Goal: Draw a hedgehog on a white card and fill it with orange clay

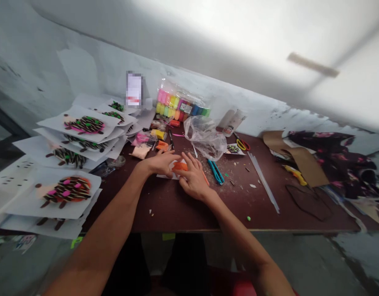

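Note:
A flattened orange patch of modelling clay (179,166) sits on a small white paper (162,176) on the dark red table. My left hand (161,162) is at the left of the patch, thumb and fingers apart around its edge. From the right, my right hand (194,176) lies over the paper with fingers stretched out, the fingertips against the orange clay. Both hands cover part of the sheet and of the clay. Just beyond my left hand are an orange clay packet (162,146) and a pale clay packet (141,152).
Stacked sheets with clay hedgehogs (84,124) rise at the left. Behind are a clay multipack (183,102), a plastic bag (208,135) and a can (234,122). Turquoise scissors (216,172), clear sticks (263,181) and a yellow cutter (294,175) lie to the right.

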{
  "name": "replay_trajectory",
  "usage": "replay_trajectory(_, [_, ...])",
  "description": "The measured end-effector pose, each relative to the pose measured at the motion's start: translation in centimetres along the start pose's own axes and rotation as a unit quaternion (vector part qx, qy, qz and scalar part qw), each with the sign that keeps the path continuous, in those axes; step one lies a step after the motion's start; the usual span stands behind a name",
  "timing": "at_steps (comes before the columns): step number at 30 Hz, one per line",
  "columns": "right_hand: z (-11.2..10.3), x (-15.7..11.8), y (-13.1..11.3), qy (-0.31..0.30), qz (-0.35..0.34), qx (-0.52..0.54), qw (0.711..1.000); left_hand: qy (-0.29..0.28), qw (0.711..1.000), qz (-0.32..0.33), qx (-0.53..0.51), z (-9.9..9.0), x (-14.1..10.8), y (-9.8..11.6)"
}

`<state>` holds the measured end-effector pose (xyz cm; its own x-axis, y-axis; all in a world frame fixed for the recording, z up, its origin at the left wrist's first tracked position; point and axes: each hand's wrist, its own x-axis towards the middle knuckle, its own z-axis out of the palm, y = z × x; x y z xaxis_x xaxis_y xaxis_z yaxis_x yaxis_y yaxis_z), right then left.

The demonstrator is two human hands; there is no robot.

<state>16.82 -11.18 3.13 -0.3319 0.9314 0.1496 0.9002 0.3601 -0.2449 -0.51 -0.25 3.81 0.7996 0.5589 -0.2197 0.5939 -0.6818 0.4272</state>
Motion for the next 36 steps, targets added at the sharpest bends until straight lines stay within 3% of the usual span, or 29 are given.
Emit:
replay_trajectory(5, [-0.27, 0.47, 0.80, 0.023, 0.002, -0.005, 1.000, 0.000, 1.000, 0.018, -0.011, -0.08, -0.17, -0.22])
replay_trajectory(16, [0.37, 0.40, 0.52, -0.002, -0.028, -0.012, 1.000, -0.014, 1.000, 0.007, -0.004, -0.26, -0.22, -0.17])
replay_trajectory(23, [0.44, -0.16, 1.05, 0.031, -0.028, 0.003, 0.999, -0.017, 1.000, -0.001, -0.009, -0.47, -0.46, 0.14])
replay_trajectory(32, [0.42, 0.02, 0.41, -0.005, -0.042, -0.017, 0.999, 0.000, 1.000, 0.025, -0.004, 0.30, 0.08, -0.82])
replay_trajectory(36, [0.49, -0.10, 1.12, 0.039, -0.035, 0.013, 0.999, -0.002, 1.000, 0.019, -0.009, 0.12, -0.10, -0.63])
